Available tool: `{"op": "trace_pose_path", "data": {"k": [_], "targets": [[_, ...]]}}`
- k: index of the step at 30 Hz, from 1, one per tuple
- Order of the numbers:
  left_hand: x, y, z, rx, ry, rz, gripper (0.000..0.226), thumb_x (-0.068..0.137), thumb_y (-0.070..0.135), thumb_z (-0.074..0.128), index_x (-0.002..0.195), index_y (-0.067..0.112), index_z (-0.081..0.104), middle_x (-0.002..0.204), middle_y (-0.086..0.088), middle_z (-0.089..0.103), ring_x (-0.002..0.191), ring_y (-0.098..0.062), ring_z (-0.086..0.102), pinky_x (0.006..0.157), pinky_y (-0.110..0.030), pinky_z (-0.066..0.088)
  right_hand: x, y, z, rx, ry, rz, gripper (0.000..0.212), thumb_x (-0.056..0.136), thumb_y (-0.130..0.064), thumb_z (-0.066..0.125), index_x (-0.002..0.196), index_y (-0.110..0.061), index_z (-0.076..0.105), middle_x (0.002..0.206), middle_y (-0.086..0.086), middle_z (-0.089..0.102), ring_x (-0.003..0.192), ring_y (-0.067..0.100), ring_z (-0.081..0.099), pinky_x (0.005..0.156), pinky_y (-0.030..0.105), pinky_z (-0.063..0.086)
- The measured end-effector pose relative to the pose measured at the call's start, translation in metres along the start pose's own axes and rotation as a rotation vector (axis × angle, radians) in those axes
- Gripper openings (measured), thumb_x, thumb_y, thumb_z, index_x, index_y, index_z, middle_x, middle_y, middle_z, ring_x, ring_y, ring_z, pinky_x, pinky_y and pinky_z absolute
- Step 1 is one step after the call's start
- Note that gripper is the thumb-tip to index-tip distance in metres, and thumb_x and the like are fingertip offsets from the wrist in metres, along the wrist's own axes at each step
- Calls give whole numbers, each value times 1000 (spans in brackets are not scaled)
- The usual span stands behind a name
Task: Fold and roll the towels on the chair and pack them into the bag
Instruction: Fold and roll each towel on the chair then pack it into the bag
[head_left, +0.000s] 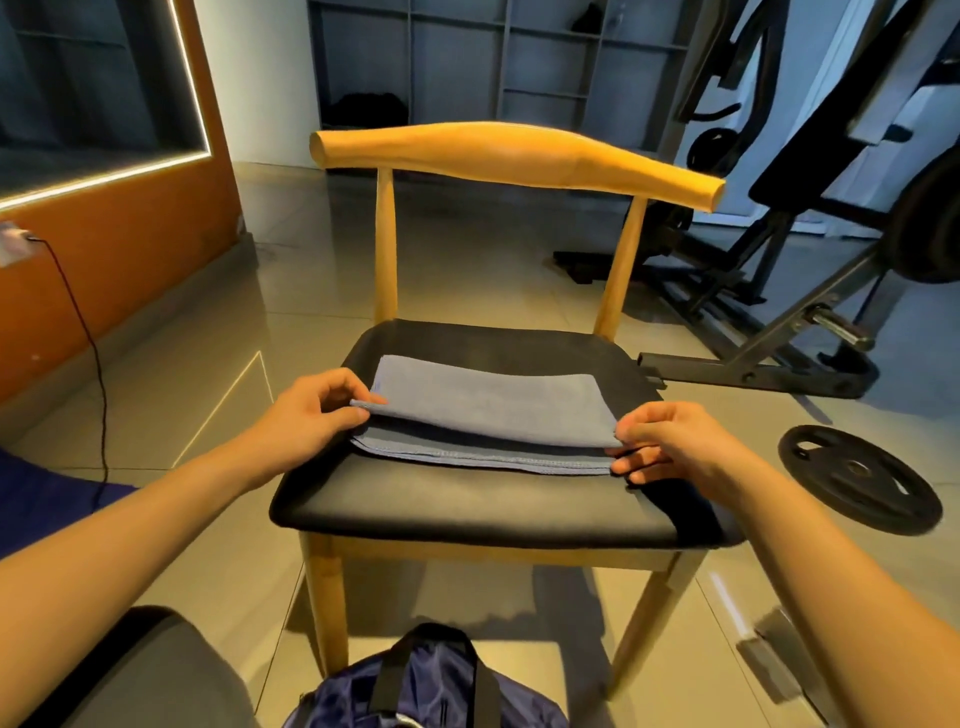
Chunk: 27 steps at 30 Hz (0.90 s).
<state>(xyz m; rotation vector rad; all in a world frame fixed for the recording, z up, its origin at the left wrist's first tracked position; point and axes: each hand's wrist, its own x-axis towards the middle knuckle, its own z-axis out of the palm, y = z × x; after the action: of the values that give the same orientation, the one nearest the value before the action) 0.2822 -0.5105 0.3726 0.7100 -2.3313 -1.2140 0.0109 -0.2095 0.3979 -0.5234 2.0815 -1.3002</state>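
Can't see most of bag (426, 680), cropped at bottom edge. Can't count towel (493, 408) layers under top fold. Can't identify dark lumps (363, 106) in shelf (550, 57), too dim. Can't see all of gym machine (810, 171), cropped at right. Can't see chair (467, 509) rear legs, hidden behind seat.

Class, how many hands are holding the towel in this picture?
2. The left hand pinches the towel at its near left corner; the right hand pinches its near right corner, just above the chair seat. No other hand shows.
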Motion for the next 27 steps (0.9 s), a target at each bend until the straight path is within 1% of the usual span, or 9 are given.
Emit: {"op": "trace_pose_path", "data": {"k": [6, 12, 14, 16, 18, 20, 23, 25, 27], "targets": [[-5, -1, 2, 38, -1, 55, 10, 97, 9, 63, 95, 17, 68, 109, 21, 72, 103, 7, 66, 75, -8, 49, -3, -1, -5, -94, -12, -21, 8, 96, -6, 66, 99, 0, 70, 87, 19, 76, 63, 23, 68, 52, 25, 53], [-4, -9, -6, 248, -45, 70, 18, 91, 5, 69, 79, 19, 73, 114, 19, 68, 109, 3, 58, 101, -26, 38, 0, -1, -9, -284, -144, 26, 9, 96, -7, 65, 98, 1, 69, 87, 19, 76, 54, 15, 56, 45, 21, 40], [-1, -7, -8, 285, -65, 75, 26, 91, 6, 68, 73, 23, 75, 113, 19, 69, 110, 1, 58, 100, -27, 39, 4, -4, -9, -353, -99, 31, 14, 96, -14, 67, 96, 0, 69, 77, 16, 75, 50, 15, 54, 44, 22, 39], [7, 0, -9, 270, -35, 66, 29, 92, 10, 65, 71, 25, 76, 108, 16, 70, 105, -4, 61, 91, -22, 45, 12, -6, -8, -404, 21, 15, 18, 96, -21, 69, 91, -4, 68, 69, 11, 71, 49, 15, 55, 45, 23, 40], [24, 10, -6, 296, 26, 65, 19, 94, 17, 66, 81, 27, 76, 104, 13, 71, 99, -7, 64, 83, -19, 48, 23, -8, -5, -422, 139, -24, 19, 96, -24, 69, 88, -7, 66, 69, 10, 67, 52, 16, 56, 45, 25, 40], [47, 16, 1, 353, 45, 66, 7, 94, 22, 68, 97, 27, 73, 107, 8, 70, 99, -9, 64, 88, -28, 53, 38, -8, 0, -433, 206, -87, 21, 94, -24, 71, 89, -4, 68, 73, 14, 67, 58, 19, 56, 49, 29, 43], [81, 21, 15, 509, -66, 27, 34, 95, 30, 67, 128, 22, 64, 132, 0, 63, 117, -17, 59, 98, -32, 47, 63, -9, 9, -499, 261, -174, 30, 90, -29, 73, 90, 0, 68, 85, 19, 71, 74, 29, 66, 71, 41, 56], [98, 23, 22, 548, -155, -37, 49, 95, 33, 68, 140, 20, 55, 144, -1, 55, 128, -20, 54, 99, -31, 42, 77, -10, 12, -548, 269, -188, 29, 90, -35, 71, 88, -8, 61, 89, 13, 71, 86, 30, 67, 83, 45, 58], [110, 23, 24, 548, -209, -91, 55, 92, 31, 70, 143, 20, 53, 143, -2, 56, 125, -21, 54, 96, -29, 41, 92, -13, 14, -587, 232, -184, 28, 88, -39, 70, 84, -14, 58, 83, 9, 69, 83, 28, 68, 77, 39, 57]]}}
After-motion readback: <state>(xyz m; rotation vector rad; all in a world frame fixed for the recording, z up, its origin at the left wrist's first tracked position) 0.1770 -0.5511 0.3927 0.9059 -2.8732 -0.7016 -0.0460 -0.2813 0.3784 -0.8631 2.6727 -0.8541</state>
